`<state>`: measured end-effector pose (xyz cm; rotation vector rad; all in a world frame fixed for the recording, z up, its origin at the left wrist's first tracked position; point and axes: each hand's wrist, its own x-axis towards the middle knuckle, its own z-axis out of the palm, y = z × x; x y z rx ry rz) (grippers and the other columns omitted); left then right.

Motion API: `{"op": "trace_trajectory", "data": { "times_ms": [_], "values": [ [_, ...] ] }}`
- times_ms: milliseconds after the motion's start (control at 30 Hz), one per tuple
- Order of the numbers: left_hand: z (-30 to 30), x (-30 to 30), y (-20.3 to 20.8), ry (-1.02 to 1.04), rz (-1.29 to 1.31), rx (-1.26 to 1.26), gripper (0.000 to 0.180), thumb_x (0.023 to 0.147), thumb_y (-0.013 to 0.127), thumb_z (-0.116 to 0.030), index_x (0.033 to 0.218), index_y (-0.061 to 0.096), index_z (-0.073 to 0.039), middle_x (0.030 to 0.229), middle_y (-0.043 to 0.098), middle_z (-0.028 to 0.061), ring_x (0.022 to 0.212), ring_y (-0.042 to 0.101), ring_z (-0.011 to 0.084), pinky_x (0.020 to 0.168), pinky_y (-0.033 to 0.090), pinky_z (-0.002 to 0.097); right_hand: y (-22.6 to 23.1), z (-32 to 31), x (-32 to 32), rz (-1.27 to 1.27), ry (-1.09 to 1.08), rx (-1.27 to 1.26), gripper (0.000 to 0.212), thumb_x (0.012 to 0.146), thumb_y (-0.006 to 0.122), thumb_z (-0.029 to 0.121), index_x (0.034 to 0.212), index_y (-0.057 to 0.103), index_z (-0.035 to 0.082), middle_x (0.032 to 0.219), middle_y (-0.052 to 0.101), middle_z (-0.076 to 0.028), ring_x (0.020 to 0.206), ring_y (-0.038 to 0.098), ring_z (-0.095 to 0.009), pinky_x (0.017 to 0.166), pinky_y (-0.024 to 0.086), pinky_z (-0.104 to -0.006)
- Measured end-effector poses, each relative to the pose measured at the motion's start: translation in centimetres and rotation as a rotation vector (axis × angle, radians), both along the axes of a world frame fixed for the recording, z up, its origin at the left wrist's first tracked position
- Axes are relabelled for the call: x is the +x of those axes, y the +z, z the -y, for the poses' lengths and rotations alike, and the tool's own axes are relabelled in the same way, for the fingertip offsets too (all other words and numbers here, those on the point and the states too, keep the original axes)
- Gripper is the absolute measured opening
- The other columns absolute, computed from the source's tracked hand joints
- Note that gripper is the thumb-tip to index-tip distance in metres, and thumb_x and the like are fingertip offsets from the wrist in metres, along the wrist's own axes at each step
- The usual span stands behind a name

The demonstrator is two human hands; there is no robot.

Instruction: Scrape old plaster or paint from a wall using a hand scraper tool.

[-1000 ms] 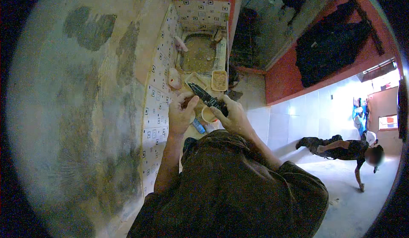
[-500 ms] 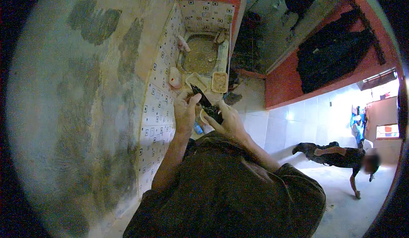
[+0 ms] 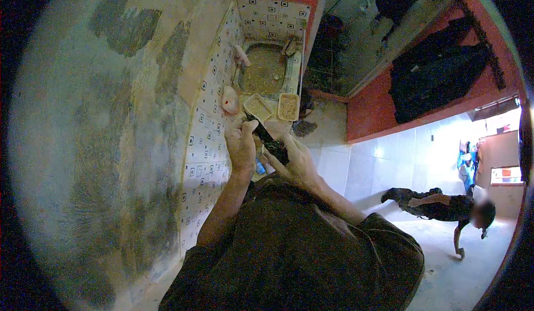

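Both of my hands are closed on a glossy black piece that looks like thin, crumpled plastic [image 3: 268, 137], held slanting between them. My left hand [image 3: 241, 144] pinches its upper left end. Around its wider lower right end, my right hand [image 3: 297, 159] is closed, the fingertips partly hidden. Just beyond the hands, on the tiled counter, are two cream rectangular tubs, a left tub [image 3: 258, 106] turned askew and a right tub [image 3: 288, 106] with grainy-looking contents. Something small and blue [image 3: 260, 167] shows beneath my hands, mostly covered.
A sunken basin [image 3: 240, 77] with murky brownish contents lies beyond the tubs. A pale rounded item with a red spot [image 3: 229, 100] sits by the patterned tile wall [image 3: 203, 149]. Dark clothes [image 3: 434, 77] hang on the red wall at right. Another person [image 3: 439, 201] is farther off at right.
The black piece has shifted slightly and looks narrower, more bunched together. Both hands keep hold of it, and the right hand has closed in a little. The person at right has moved an arm slightly.
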<state>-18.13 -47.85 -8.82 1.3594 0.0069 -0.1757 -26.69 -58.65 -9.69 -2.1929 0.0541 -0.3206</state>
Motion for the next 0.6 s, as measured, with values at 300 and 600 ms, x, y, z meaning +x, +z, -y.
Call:
{"op": "trace_trajectory", "data": {
  "times_ms": [300, 600],
  "values": [
    [-0.2, 0.6, -0.8, 0.093, 0.173, 0.167, 0.021, 0.078, 0.053, -0.016, 0.06, 0.05, -0.005, 0.06, 0.048, -0.0042, 0.054, 0.041, 0.0066, 0.05, 0.034, 0.0222, -0.1, -0.6, 0.3, 0.067, -0.019, -0.009, 0.029, 0.075, 0.065, 0.017, 0.091, 0.047, 0.0, 0.078, 0.052, -0.018, 0.069, 0.053, -0.035, 0.06, 0.042, -0.0391],
    [-0.3, 0.0, -0.8, 0.047, -0.017, -0.026, 0.016, 0.078, 0.053, -0.016, 0.07, 0.056, -0.003, 0.064, 0.053, -0.002, 0.056, 0.044, 0.0071, 0.05, 0.035, 0.0226, -0.5, -0.6, 0.5, -0.033, -0.029, 0.096, 0.033, 0.075, 0.064, 0.025, 0.089, 0.045, 0.002, 0.082, 0.054, -0.021, 0.076, 0.052, -0.041, 0.066, 0.042, -0.0441]
  ]
}}
